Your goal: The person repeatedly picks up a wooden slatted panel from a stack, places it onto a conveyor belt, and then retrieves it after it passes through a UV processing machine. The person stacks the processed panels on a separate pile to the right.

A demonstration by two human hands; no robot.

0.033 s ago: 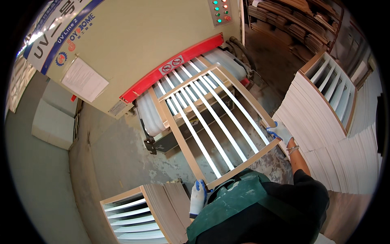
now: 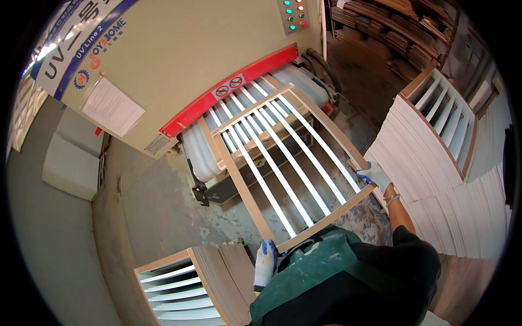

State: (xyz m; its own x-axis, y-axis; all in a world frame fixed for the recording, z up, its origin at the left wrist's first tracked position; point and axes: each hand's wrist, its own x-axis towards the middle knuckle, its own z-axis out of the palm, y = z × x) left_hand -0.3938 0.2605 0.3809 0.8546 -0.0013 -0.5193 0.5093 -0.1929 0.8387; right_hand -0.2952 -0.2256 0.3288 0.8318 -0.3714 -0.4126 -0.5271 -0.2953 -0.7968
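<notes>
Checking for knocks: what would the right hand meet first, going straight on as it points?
Probably the nearest white slat of the frame the right hand holds, though depth is unclear; it might pass underneath.

- We look through the left one of two fisheye cameras worn side by side on the head.
- We face down and forward, over the green apron (image 2: 310,274), which lies closest to us at the lower edge.
- We see the left hand (image 2: 266,264) and right hand (image 2: 375,175) near, from above, on the slatted frame (image 2: 249,198).
- We meet the machine (image 2: 201,49) at a slant, farther off; its red bar (image 2: 190,113) rises toward our right.
- We take in widely, from the grey wall (image 2: 54,233) at left to the white stack (image 2: 429,174) at right, inside a curved black rim.
</notes>
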